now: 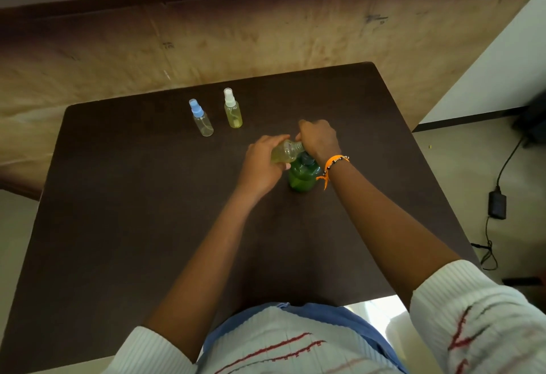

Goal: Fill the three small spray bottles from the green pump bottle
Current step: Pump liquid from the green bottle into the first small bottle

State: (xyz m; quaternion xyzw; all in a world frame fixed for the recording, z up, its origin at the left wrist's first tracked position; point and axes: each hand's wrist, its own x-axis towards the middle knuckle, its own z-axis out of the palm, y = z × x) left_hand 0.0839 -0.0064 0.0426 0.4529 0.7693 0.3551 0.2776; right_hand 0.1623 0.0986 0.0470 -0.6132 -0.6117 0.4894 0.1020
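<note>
Dark matte wood-grain table (118, 226) carries a rounded translucent green pump bottle (302, 177), upright near its middle. Left hand (261, 163) grips an uncapped clear spray bottle (285, 152) lying tilted, neck toward the right hand (319, 140), which curls over the pump top. Two capped spray bottles (204, 121) stand farther back.

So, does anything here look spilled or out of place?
No spill shows on the table. The only tilted thing is the uncapped bottle held in the left hand at the green bottle; the right hand covers its neck.
</note>
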